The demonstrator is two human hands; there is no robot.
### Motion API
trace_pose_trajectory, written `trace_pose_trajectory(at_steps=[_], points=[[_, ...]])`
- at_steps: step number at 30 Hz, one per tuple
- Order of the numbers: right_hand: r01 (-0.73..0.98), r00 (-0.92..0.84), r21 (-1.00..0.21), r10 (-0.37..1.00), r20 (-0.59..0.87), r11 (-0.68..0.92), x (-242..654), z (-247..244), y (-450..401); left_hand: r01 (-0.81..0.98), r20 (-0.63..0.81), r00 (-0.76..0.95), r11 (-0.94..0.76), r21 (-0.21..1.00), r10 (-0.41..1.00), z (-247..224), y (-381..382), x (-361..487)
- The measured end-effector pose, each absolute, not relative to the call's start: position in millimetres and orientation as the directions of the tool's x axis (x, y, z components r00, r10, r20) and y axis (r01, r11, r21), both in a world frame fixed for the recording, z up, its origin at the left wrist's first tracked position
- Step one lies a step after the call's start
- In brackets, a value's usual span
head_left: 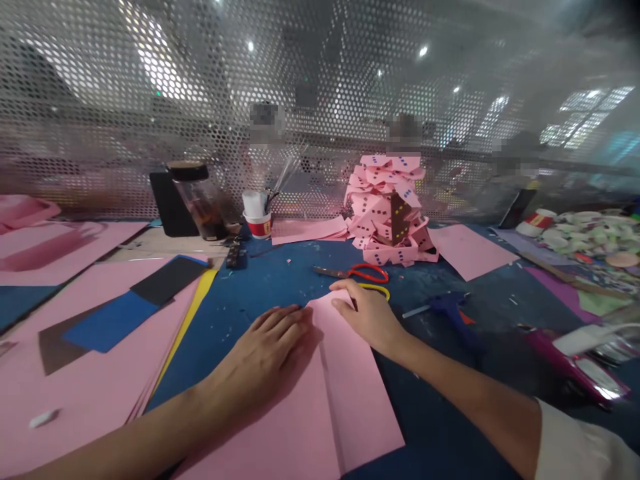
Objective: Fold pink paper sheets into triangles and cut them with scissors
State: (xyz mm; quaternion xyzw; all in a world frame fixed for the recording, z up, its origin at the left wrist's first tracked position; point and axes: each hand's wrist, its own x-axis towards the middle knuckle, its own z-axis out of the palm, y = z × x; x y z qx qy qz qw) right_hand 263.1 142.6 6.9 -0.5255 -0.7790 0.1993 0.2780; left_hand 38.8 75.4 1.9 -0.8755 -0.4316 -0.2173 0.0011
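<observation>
In the head view a large pink paper sheet (pixel 345 387) lies before me, with a lengthwise crease or overlapping edge down its middle. My left hand (pixel 277 340) rests flat on its left part, fingers stretched towards the crease. At the far right corner, my right hand (pixel 367 313) grips the sheet between thumb and fingers. Just beyond that hand lie red-handled scissors (pixel 367 272), and a yellow handle loop (pixel 377 289) shows partly behind it. A blue glue gun (pixel 453 310) is to the right of my right hand.
A heap of folded pink dotted pieces (pixel 387 213) stands at the back. Pink sheets (pixel 115 427) with blue (pixel 110 323) and dark pieces lie left. A jar (pixel 200 207) and paper cup (pixel 259 220) stand behind; a magenta device (pixel 575 363) and scraps (pixel 590 233) lie right.
</observation>
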Motion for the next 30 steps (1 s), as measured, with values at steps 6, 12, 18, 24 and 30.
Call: trace_pose_trajectory(at_steps=[6, 12, 18, 24, 30], points=[[0.626, -0.336, -0.658, 0.906, 0.256, 0.418, 259, 1, 144, 0.761, 0.341, 0.547, -0.624, 0.179, 0.765, -7, 78, 36], [0.643, -0.334, -0.665, 0.920, 0.203, 0.380, 260, -2, 145, 0.738, 0.349, 0.565, -0.647, 0.191, 0.747, -11, 80, 33], [0.674, -0.322, -0.659, 0.935, 0.146, 0.335, 259, 1, 148, 0.763, 0.304, 0.550, -0.616, 0.197, 0.778, -12, 80, 34], [0.682, -0.329, -0.656, 0.937, 0.118, 0.322, 260, 3, 152, 0.772, 0.282, 0.556, -0.611, 0.172, 0.782, -13, 82, 35], [0.719, -0.339, -0.620, 0.937, 0.084, 0.316, 259, 5, 154, 0.770, 0.286, 0.560, -0.616, 0.167, 0.777, -14, 82, 33]])
